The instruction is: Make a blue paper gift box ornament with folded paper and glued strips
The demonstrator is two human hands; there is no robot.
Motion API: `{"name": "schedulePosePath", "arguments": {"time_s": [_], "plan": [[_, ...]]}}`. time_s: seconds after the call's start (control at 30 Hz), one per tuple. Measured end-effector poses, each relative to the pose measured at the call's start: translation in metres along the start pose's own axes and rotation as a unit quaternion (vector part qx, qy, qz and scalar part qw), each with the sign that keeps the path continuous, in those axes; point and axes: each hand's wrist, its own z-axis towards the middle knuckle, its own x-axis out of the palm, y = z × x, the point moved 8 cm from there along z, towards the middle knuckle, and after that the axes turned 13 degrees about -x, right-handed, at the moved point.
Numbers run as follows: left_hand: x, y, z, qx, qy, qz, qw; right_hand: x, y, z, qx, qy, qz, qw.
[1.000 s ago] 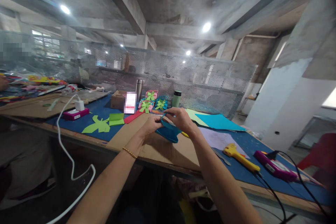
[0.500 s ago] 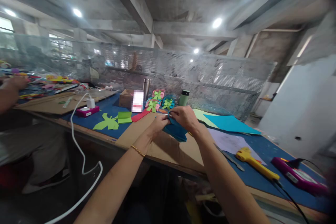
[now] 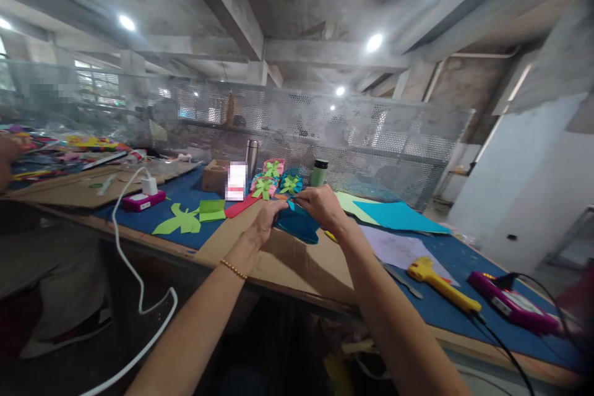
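A blue piece of sheet craft material, bent into a curved shape, hangs between my two hands above the brown cardboard. My left hand is closed on its left edge. With fingers pinched, my right hand grips its upper edge. The fingertips of both hands are close together, and the exact grip is partly hidden. Just beyond them stand small pink and blue pieces topped with green bows. To the left lie a green cut-out and a folded green piece.
On the right are a yellow glue gun, a purple power strip, a grey metal tool and blue sheet. Behind stand a green bottle, steel flask and phone. A white cable hangs left, near another person's hand.
The blue piece has turned and opened wider, showing more of its inner side. My left hand has moved down its left edge. The view has shifted slightly right.
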Motion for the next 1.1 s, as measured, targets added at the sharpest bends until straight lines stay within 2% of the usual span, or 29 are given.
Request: {"name": "schedulePosePath", "arguments": {"time_s": [0.23,0.33,0.47,0.63,0.8,0.9,1.0,1.1], "plan": [[0.013,-0.007,-0.014,-0.037,0.035,-0.068,0.996,-0.007,-0.003,-0.003,0.006,-0.009,0.021,1.0],[0.021,-0.011,-0.02,-0.043,0.06,-0.054,0.996,-0.007,-0.007,-0.008,0.024,-0.009,0.069,0.997],[0.031,-0.002,-0.024,-0.083,0.113,-0.017,0.99,-0.003,-0.006,-0.014,0.025,-0.002,0.122,0.992],[0.022,0.012,-0.016,-0.118,0.095,-0.012,0.988,0.007,-0.01,-0.021,0.014,-0.015,0.166,0.986],[0.018,0.01,-0.013,-0.096,0.089,-0.026,0.991,0.018,-0.022,-0.027,0.024,-0.032,0.186,0.982],[0.023,0.006,-0.017,-0.091,0.114,-0.018,0.989,0.021,-0.023,-0.029,0.027,-0.035,0.189,0.981],[0.026,0.003,-0.02,-0.082,0.128,-0.007,0.988,0.021,-0.023,-0.031,0.041,-0.053,0.222,0.973],[0.021,0.002,-0.019,-0.085,0.105,-0.012,0.991,0.01,-0.029,-0.037,0.066,-0.108,0.206,0.97]]}}
